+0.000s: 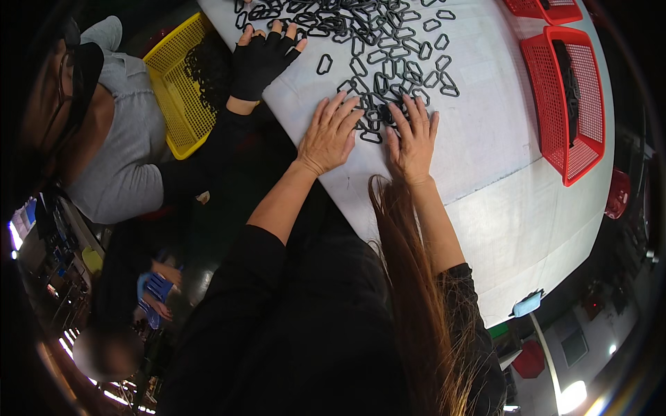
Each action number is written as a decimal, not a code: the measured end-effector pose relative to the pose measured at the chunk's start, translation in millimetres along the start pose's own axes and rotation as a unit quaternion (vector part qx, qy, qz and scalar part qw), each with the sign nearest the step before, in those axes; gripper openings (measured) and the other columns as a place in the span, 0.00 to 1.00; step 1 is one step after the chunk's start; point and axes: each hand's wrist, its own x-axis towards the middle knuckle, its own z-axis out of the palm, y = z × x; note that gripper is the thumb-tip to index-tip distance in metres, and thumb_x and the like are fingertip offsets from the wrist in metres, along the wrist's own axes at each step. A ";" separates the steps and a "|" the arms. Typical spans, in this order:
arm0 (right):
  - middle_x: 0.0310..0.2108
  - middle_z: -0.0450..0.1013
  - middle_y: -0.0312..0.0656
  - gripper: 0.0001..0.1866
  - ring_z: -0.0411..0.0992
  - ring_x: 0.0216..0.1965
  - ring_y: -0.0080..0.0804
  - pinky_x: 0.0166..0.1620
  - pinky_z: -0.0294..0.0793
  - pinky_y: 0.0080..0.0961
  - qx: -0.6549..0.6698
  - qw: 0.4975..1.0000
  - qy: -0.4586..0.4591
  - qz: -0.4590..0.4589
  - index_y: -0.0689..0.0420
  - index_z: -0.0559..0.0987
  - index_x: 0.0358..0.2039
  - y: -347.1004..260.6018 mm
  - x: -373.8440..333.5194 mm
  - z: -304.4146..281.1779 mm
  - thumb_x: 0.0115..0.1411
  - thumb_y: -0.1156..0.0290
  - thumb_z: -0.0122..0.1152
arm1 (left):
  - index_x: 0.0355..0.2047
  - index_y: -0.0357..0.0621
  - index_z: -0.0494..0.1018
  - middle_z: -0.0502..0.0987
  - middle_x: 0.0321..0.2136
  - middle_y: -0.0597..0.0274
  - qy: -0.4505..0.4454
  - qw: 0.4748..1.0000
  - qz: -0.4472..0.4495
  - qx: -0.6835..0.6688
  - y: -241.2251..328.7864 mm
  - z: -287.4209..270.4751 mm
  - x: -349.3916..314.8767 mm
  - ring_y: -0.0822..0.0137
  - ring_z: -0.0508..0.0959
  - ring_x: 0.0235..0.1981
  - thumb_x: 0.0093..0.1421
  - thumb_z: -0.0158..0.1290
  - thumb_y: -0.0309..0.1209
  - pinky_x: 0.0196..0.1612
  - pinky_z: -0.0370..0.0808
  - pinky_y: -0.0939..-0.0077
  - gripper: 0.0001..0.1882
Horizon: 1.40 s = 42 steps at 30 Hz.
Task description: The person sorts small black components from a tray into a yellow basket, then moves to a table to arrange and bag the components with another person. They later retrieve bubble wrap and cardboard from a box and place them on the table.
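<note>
Many loose black rings (388, 68), shaped like stretched hexagons, lie in a spread pile on the white table (479, 125). My left hand (329, 137) rests at the pile's near left edge. Its fingers are apart and touch the nearest rings. To its right, my right hand (414, 139) lies palm down with spread fingers, its fingertips at rings on the pile's near edge. A few rings (371, 137) sit in the gap between both hands. Neither hand grasps anything that I can see. What is under the fingertips is partly hidden.
A co-worker's black fingerless-gloved hand (262, 64) reaches over the pile at the left. Beyond the table's left edge stands a yellow basket (182, 142) with black pieces. Red baskets (586, 156) holding black pieces line the right side. A light-blue item (527, 304) hangs at the table's near-right edge.
</note>
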 end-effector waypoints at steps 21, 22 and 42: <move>0.53 0.63 0.34 0.19 0.55 0.58 0.36 0.58 0.45 0.51 -0.013 0.996 0.041 -0.078 0.40 0.74 0.46 -3.1 41.0 2.9 0.52 0.56 0.56 | 0.49 0.43 0.61 0.60 0.55 0.57 0.020 1.000 0.001 -0.008 0.0 0.0 -2.3 0.55 0.56 0.58 0.49 0.48 0.26 0.60 0.51 0.55 0.24; 0.54 0.62 0.34 0.19 0.55 0.58 0.36 0.58 0.44 0.51 -0.009 0.995 0.014 -0.102 0.39 0.73 0.46 -4.1 32.3 -4.4 0.53 0.55 0.55 | 0.49 0.43 0.61 0.60 0.55 0.57 0.023 1.000 0.002 -0.008 0.0 0.1 -1.7 0.55 0.56 0.58 0.49 0.48 0.26 0.60 0.51 0.55 0.24; 0.29 0.70 0.31 0.09 0.68 0.35 0.28 0.40 0.59 0.30 -0.087 0.985 0.146 -0.009 0.46 0.79 0.34 24.2 144.5 24.7 0.52 0.63 0.58 | 0.49 0.43 0.62 0.61 0.54 0.57 0.021 1.000 -0.002 0.006 2.1 -2.1 -0.4 0.56 0.56 0.58 0.49 0.47 0.27 0.60 0.52 0.57 0.24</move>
